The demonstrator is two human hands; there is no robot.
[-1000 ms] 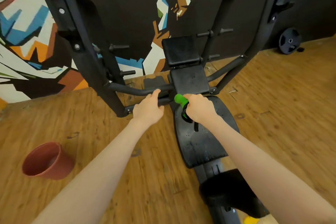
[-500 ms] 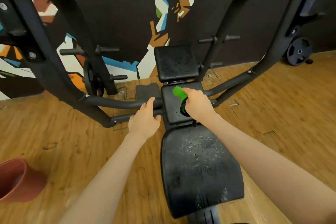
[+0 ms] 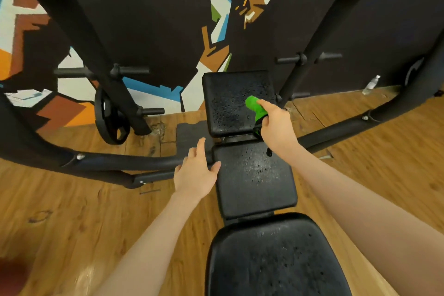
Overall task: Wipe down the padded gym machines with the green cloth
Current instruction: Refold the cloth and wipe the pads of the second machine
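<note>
A: Head view: where is the green cloth (image 3: 255, 106)?

B: Rolled in the right hand (image 3: 276, 127), whose grip curls round it; its long axis slants up-left over the top pad (image 3: 230, 101), near that pad's right edge.

A: And the left hand (image 3: 194, 173)?

B: Fingers loosely spread, holding nothing, at the left edge of the middle pad (image 3: 254, 180). The pads are black and pitted. Wooden floor (image 3: 72, 211) lies open on both sides.

a gym: a black steel-framed weight machine (image 3: 242, 108) with worn padded cushions stands on wood-plank flooring (image 3: 72, 204), a round black weight plate (image 3: 109, 118) left of it, a graffiti-painted wall (image 3: 168, 19) behind it.
</note>
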